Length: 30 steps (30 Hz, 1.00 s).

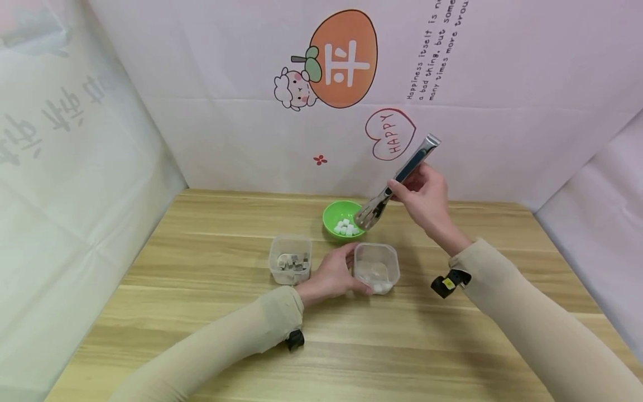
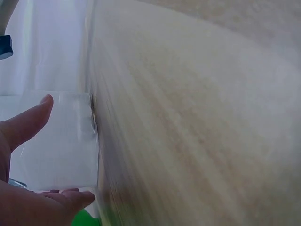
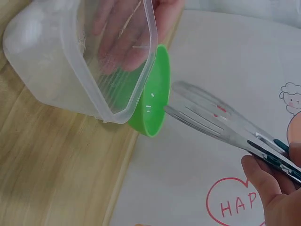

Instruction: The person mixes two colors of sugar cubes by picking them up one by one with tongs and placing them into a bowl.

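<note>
Background: printed white cloth (image 1: 226, 139) behind a wood-grain table (image 1: 226, 223).
Left hand (image 1: 334, 273): your thumb and fingers are spread around the clear container (image 1: 377, 257), gripping it; white pieces show low inside.
Left box (image 1: 291, 244): left of your left-hand fingers; holds grey-sided blocks (image 1: 296, 263).
Right hand (image 1: 429, 198): your fingers and thumb pinch the tongs (image 1: 409, 169) by the handle.
Tongs tips: below your right-hand fingers, slightly parted, near the bowl rim.
Green bowl (image 1: 337, 211): beyond your left-hand fingers; holds white cubes (image 1: 346, 228).

Pale backdrop (image 1: 226, 145) with orange fruit (image 1: 366, 47), lamb (image 1: 300, 96) and red heart (image 1: 390, 135).
</note>
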Motion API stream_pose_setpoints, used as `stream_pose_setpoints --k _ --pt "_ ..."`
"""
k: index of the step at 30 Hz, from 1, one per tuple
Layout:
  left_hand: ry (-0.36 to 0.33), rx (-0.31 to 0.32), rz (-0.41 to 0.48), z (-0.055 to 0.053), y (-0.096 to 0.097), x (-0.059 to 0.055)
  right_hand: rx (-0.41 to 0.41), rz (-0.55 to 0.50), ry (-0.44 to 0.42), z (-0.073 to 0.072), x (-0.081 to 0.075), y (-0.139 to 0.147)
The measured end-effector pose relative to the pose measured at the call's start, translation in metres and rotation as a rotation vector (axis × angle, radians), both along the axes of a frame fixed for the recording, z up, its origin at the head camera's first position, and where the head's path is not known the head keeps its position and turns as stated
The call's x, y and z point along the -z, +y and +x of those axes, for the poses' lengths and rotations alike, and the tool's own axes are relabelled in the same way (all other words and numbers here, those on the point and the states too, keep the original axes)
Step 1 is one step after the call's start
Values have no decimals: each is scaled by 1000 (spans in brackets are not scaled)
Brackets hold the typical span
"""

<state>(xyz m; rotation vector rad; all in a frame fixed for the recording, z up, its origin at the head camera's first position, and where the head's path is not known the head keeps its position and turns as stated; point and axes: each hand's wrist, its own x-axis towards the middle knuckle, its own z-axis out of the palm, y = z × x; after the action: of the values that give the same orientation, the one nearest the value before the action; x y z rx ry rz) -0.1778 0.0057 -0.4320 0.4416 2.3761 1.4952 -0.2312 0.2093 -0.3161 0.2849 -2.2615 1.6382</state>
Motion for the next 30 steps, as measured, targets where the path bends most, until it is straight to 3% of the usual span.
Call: stream_pose_setpoints --k 5,18,30 --pt "37 6 -40 0 1 0 -41 10 -11 9 -2 5" --pt "-57 1 79 2 2 -1 -72 145 21 28 -6 20" --pt "-68 -18 68 3 2 -1 -200 247 15 43 -1 31"
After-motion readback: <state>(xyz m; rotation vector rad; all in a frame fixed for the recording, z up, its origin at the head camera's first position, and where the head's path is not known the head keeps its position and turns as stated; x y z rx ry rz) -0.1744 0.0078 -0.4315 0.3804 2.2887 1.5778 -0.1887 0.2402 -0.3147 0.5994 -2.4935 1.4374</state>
